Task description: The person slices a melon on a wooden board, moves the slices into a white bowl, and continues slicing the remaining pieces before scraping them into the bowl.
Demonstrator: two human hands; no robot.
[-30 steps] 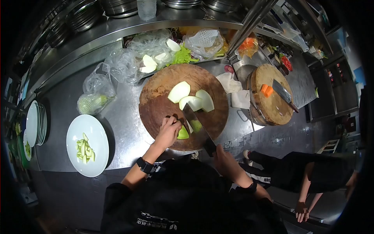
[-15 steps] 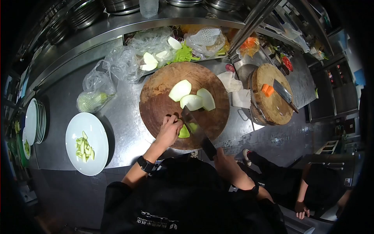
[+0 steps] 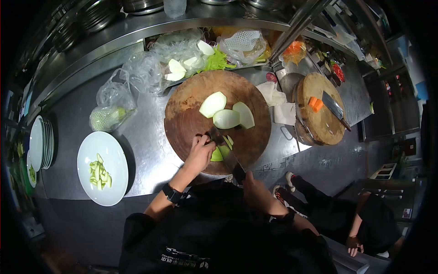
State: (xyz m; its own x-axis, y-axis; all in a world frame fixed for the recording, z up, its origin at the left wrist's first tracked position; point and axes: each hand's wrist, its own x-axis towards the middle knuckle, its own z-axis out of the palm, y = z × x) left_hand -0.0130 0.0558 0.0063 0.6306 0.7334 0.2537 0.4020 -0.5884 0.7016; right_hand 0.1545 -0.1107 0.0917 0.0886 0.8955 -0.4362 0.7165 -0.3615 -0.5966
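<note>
A round wooden chopping block [image 3: 187, 109] stands in front of me. My left hand [image 3: 199, 153] has its fingers curled and pressed on a green gourd piece [image 3: 216, 155] near the block's front edge. In my right hand [image 3: 259, 194] is a cleaver [image 3: 230, 157], its dark blade slanting across the block beside my left fingertips. Cut slices [image 3: 229, 140] lie against the far side of the blade. Three larger pale gourd pieces, one of them the middle piece [image 3: 226, 119], rest farther back on the block. The blade partly hides the piece under it.
To the left, a white plate [image 3: 86, 176] bears cut green strips, near stacked plates [image 3: 43, 141] and a bagged netted gourd [image 3: 107, 118]. At right, a second block [image 3: 319, 123] carries carrot pieces [image 3: 315, 104] and another cleaver [image 3: 333, 106]. A person [image 3: 374, 223] is at the lower right.
The cleaver and my right hand have shifted slightly left and toward me. Slices now show separated beside the blade. The person at right has shifted, showing both shoes.
</note>
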